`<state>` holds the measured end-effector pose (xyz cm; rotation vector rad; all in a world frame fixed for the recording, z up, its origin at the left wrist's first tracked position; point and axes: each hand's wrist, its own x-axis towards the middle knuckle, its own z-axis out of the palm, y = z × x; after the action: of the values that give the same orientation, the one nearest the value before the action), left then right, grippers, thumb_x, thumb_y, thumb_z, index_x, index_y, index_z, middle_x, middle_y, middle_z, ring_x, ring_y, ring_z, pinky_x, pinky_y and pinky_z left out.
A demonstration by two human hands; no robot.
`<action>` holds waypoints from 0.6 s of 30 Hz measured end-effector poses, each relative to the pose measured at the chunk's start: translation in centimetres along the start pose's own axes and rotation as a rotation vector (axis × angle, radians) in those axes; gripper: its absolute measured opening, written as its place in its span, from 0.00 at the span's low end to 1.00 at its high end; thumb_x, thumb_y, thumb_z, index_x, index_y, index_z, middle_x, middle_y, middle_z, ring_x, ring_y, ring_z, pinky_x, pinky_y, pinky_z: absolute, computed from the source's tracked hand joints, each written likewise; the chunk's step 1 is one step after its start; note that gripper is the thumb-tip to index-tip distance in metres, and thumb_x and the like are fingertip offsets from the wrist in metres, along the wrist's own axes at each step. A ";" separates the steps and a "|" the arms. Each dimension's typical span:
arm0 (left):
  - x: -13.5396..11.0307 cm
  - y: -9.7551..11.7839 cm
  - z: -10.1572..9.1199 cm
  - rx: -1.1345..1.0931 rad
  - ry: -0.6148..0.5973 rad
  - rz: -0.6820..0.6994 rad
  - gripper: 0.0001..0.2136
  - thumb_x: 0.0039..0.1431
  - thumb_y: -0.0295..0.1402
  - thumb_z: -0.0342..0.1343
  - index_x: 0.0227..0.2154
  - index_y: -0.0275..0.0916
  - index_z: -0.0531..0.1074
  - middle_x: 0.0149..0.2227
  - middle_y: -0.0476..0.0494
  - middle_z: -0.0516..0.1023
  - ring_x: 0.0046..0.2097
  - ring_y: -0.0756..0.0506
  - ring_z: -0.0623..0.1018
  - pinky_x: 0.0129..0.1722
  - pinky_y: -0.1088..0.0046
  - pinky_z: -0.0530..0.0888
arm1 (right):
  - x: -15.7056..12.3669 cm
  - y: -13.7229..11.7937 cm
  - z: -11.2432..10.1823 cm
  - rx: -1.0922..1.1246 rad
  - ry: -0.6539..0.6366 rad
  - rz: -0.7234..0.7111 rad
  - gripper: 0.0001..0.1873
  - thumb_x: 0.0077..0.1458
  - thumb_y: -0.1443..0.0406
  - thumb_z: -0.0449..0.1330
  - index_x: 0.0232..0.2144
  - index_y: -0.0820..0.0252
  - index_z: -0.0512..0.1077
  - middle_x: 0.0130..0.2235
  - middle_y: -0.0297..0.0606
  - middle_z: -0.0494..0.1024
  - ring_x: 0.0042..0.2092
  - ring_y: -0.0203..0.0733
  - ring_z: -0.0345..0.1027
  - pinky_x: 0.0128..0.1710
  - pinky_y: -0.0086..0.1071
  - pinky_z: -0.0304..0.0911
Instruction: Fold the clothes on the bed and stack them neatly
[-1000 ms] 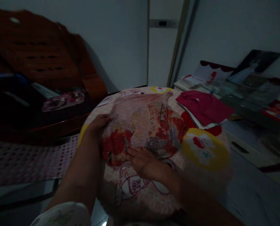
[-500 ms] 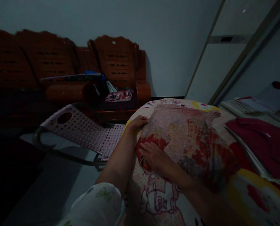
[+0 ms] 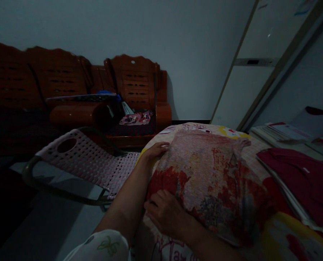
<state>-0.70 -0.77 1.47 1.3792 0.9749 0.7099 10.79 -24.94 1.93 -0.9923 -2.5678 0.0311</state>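
Observation:
A thin pinkish shirt (image 3: 196, 166) with red, brown and grey blotches lies spread over a cartoon-print cover (image 3: 161, 136). At its far left edge is my left hand (image 3: 155, 150), with the fingertips closed together on the cloth's border. Nearer to me, my right hand (image 3: 165, 214) has its fingers curled down on the shirt's near left corner. The part of the cloth under its fingers is hidden. Between the two hands the left edge runs fairly straight.
To the right lies a folded dark-red garment (image 3: 300, 177) on a stack, with papers (image 3: 283, 130) behind it. A woven chair (image 3: 93, 166) stands at left. Beyond are a wooden sofa (image 3: 134, 83) with a crumpled cloth (image 3: 137, 118) and a tall white cabinet-like unit (image 3: 248, 90).
My right hand has moved toward me and slightly left, and the shirt's near left corner now reaches farther out. My left hand stays at the far edge. The view has tilted up a little.

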 end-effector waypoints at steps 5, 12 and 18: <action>0.6 0.3 -0.1 -0.055 0.004 -0.010 0.35 0.46 0.34 0.66 0.60 0.39 0.66 0.30 0.51 0.73 0.29 0.52 0.71 0.30 0.76 0.66 | 0.0 -0.1 0.3 -0.036 0.011 -0.036 0.04 0.63 0.65 0.57 0.37 0.59 0.70 0.38 0.38 0.70 0.41 0.44 0.61 0.41 0.37 0.59; 4.8 1.0 0.3 -0.018 -0.043 0.017 0.27 0.41 0.31 0.65 0.50 0.37 0.75 0.32 0.47 0.77 0.31 0.50 0.73 0.31 0.76 0.67 | 0.2 -0.1 0.8 -0.011 -0.013 0.031 0.05 0.60 0.71 0.57 0.39 0.62 0.70 0.40 0.41 0.71 0.41 0.44 0.61 0.43 0.37 0.61; 9.2 1.9 1.8 0.067 0.053 0.077 0.20 0.36 0.30 0.68 0.38 0.37 0.79 0.40 0.42 0.81 0.39 0.45 0.76 0.39 0.71 0.71 | 0.0 1.1 2.1 0.163 0.069 0.146 0.07 0.58 0.74 0.56 0.31 0.60 0.71 0.36 0.38 0.73 0.40 0.41 0.64 0.42 0.32 0.61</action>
<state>5.32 6.66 1.86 1.4688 0.9993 0.7808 10.76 -23.82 -0.16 -1.0953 -2.3829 0.2378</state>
